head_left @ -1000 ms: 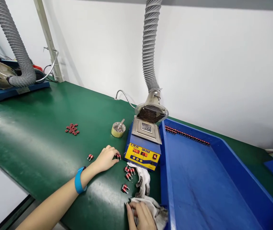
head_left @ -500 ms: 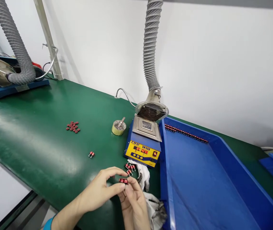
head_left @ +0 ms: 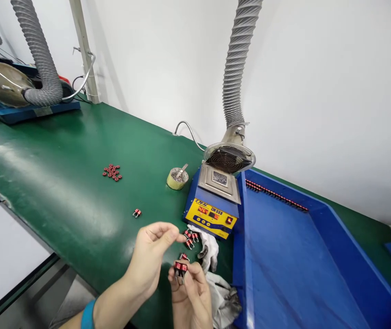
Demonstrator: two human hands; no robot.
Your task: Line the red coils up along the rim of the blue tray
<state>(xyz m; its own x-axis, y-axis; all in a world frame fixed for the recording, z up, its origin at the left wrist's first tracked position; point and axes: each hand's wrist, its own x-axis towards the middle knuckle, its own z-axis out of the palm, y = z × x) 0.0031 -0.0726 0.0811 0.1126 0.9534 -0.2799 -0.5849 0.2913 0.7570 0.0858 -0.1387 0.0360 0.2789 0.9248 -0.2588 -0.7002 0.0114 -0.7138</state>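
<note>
My right hand (head_left: 190, 297) is low in the middle of the head view, fingers pinched on a small red coil part (head_left: 180, 267) with metal legs. My left hand (head_left: 151, 256) hovers just left of it, fingers curled with thumb and forefinger close together above the part; nothing shows in them. A few more red coil parts (head_left: 190, 238) lie on the green bench just beyond my hands, beside a white glove (head_left: 209, 252). One lone coil part (head_left: 136, 213) lies further left.
A blue and yellow solder pot (head_left: 214, 201) stands under a fume hose hood (head_left: 228, 158). Also in view: a large blue tray (head_left: 301, 260) at right, a tape roll with scraps (head_left: 177, 178), a pile of red rings (head_left: 112, 172), a second hose (head_left: 37, 59) at far left.
My left hand came off the bench and rose to meet the right hand. The right hand left the cloth and now pinches a red coil part. The view shifted slightly.
</note>
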